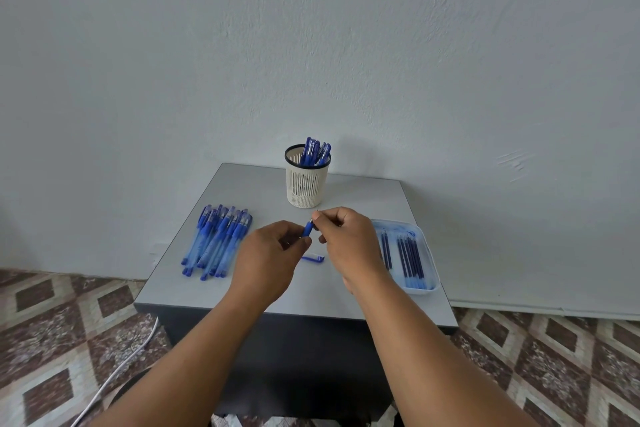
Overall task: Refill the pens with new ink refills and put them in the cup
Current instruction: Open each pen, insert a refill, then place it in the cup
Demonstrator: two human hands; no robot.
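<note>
Both hands meet over the table: the left hand grips the pen steady while the right hand pinches its tip, likely unscrewing it. A cap lies beneath; spare pens left, refills right, cup behind

Two bare forearms lead to the left hand and right hand. No sleeve covers either. Neither wrist nor fingers carry jewellery.

no readable text, pens' printing too small to read
</note>
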